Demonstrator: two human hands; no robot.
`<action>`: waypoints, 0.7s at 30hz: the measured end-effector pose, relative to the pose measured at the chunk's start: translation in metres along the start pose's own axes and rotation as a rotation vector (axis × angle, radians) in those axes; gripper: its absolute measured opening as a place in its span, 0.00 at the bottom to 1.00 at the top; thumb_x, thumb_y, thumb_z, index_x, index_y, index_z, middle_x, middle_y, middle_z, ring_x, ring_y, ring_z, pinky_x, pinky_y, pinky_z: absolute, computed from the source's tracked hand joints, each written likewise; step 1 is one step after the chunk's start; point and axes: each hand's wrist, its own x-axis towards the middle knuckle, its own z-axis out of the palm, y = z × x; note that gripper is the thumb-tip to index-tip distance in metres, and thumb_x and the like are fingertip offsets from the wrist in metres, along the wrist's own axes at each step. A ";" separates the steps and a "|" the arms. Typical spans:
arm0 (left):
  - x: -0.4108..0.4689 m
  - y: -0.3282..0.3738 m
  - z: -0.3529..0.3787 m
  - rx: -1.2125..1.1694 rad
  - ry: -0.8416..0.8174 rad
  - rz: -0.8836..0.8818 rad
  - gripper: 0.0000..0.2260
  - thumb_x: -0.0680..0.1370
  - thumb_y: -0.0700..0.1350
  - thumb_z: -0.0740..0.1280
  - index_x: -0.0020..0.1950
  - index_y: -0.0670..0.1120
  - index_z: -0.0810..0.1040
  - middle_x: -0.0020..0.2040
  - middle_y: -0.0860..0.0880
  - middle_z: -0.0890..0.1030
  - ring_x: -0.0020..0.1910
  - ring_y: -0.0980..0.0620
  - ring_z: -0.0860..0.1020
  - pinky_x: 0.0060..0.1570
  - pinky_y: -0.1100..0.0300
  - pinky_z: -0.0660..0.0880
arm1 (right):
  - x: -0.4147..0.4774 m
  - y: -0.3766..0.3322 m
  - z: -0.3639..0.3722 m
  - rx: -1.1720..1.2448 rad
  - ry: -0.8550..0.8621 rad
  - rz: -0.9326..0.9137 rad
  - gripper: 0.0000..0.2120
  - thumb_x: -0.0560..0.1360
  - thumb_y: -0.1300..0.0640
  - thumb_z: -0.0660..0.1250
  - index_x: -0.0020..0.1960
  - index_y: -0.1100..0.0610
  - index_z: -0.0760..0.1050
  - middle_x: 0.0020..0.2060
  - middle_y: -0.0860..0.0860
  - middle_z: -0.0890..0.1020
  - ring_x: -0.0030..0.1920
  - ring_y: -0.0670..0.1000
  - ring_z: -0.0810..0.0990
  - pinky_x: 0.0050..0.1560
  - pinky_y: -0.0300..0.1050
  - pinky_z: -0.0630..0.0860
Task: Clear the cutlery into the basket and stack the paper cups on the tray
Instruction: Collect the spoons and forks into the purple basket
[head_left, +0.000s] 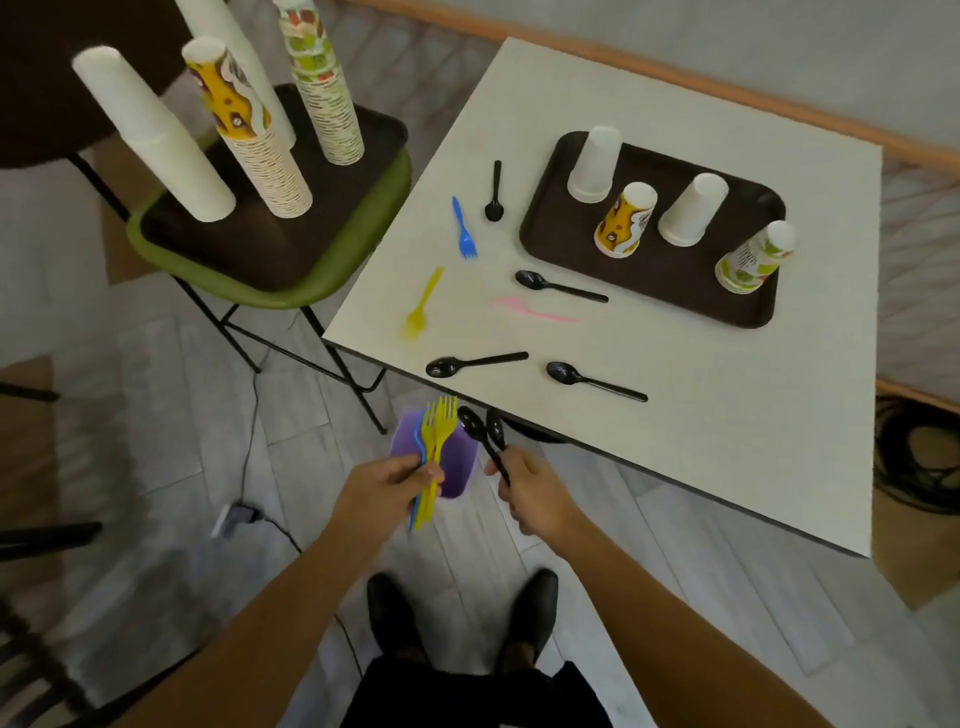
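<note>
On the table (727, 441), near its far right corner, a tray (660, 296) with upturned cups (693, 210). Below the near edge, a purple basket (460, 467). Left hand (382, 486) gripping coloured forks (441, 421), right hand (530, 493) gripping black spoons (475, 426). Could miss that narrow basket if dropped together.

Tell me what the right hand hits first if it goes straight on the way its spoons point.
Likely the table at its near edge, then the black spoon lying just beyond. The right hand aims its held spoons up-left there; its height against the tabletop is unclear.
</note>
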 end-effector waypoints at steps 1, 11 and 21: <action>0.003 -0.004 -0.013 0.027 -0.008 -0.003 0.07 0.78 0.40 0.73 0.42 0.48 0.89 0.44 0.37 0.86 0.42 0.46 0.82 0.52 0.50 0.79 | 0.005 0.003 0.010 -0.069 0.011 0.004 0.15 0.83 0.54 0.54 0.48 0.57 0.77 0.29 0.49 0.71 0.21 0.44 0.65 0.22 0.36 0.59; 0.054 -0.049 -0.086 0.176 0.031 -0.069 0.07 0.78 0.38 0.72 0.41 0.39 0.85 0.35 0.37 0.82 0.31 0.52 0.77 0.36 0.60 0.76 | 0.078 0.048 0.088 -0.243 0.001 0.201 0.11 0.81 0.57 0.60 0.56 0.60 0.78 0.33 0.52 0.71 0.26 0.52 0.70 0.23 0.39 0.66; 0.154 -0.113 -0.089 0.139 0.196 -0.197 0.15 0.76 0.42 0.74 0.31 0.56 0.86 0.33 0.43 0.83 0.33 0.48 0.77 0.41 0.56 0.76 | 0.179 0.089 0.103 -0.403 -0.011 0.342 0.09 0.82 0.59 0.57 0.52 0.60 0.75 0.34 0.53 0.75 0.30 0.49 0.73 0.27 0.40 0.68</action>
